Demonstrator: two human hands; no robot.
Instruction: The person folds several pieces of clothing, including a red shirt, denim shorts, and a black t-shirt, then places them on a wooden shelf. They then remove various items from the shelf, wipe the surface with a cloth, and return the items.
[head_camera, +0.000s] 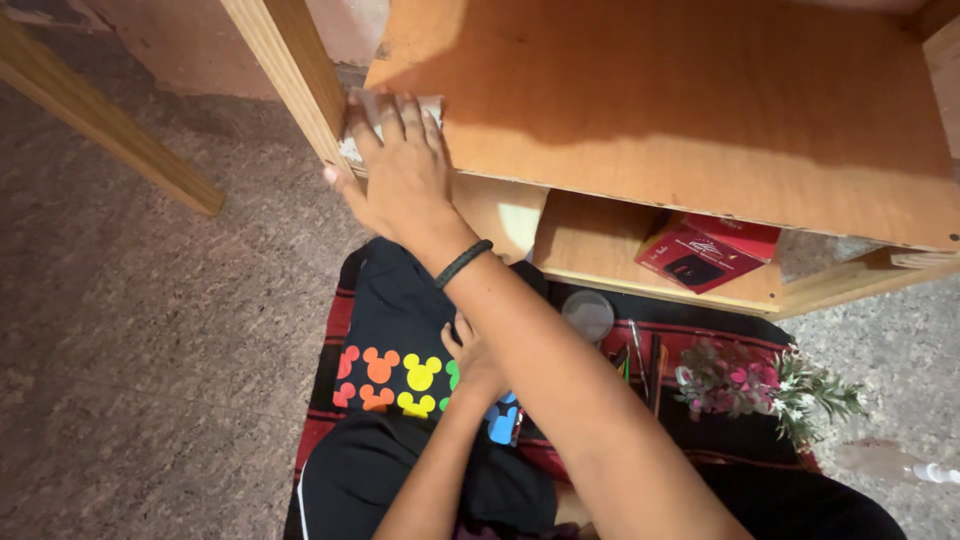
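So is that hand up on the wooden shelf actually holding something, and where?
The right hand presses a small pale sheet, possibly sandpaper, flat under its fingers against the corner of the wooden shelf. The left hand holds nothing visible.

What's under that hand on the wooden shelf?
A pale, flat piece, maybe sandpaper or cloth, lies under the right hand, at the wooden shelf's corner. Only its edges show past the fingers; the rest is covered.
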